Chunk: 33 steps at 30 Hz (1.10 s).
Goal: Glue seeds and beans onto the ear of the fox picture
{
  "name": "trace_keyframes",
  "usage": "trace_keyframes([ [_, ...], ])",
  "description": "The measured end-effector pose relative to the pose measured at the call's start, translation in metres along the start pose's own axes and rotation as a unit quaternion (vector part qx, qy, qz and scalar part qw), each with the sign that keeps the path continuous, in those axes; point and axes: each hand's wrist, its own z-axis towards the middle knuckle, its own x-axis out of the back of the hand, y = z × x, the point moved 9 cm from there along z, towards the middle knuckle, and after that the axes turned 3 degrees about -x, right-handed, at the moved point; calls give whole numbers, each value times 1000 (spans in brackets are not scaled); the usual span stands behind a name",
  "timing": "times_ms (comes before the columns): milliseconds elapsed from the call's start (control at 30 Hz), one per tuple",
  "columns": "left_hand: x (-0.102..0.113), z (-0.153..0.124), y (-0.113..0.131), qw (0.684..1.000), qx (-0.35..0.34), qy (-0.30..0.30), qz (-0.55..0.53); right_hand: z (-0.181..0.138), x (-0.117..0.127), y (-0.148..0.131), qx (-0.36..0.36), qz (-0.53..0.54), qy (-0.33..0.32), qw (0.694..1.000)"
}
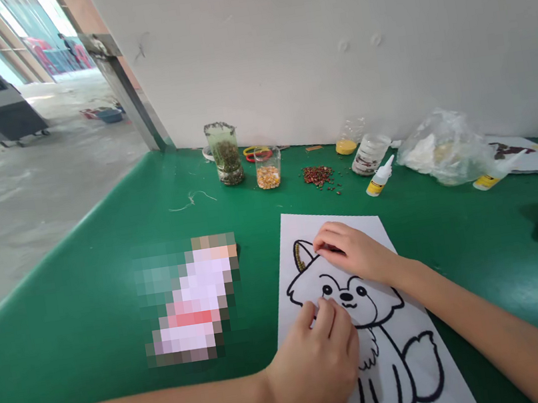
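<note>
A white sheet of paper [403,323] with a bold black outline of a fox-like animal lies on the green table. Inside the drawing's left ear [300,257] is a strip of small yellowish-brown grains. My right hand [355,252] rests on the sheet beside that ear, its fingertips bent together; what they pinch, if anything, is too small to see. Lower down, my left hand [317,359] is closed over the left side of the drawing, near the face. Its curled fingers hide whatever may be in them, and it covers part of the animal's body.
Along the wall stand a greenish cup of dark grains [226,157], a cup of corn kernels [268,171], a reddish seed pile [318,176], a glue bottle [381,178] and a plastic bag [443,148]. A blurred-out phone-shaped object [200,299] lies left of the paper.
</note>
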Motion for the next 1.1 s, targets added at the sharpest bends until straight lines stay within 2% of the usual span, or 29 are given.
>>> trace_keyframes([
  [300,-1,-1,2,1000,-1,-7,-1,5,3,7,-29,2,34,999],
  [600,-1,-1,1,1000,0,-11,-2,5,5,22,-58,64,33,996],
  [900,-3,-1,1,1000,0,-16,0,4,7,22,-57,-14,31,998],
  [1000,-3,-2,2,1000,-1,-13,2,6,13,29,-68,-67,58,994],
  [1100,-1,-2,2,1000,1,-8,2,7,28,49,-93,-68,126,985],
])
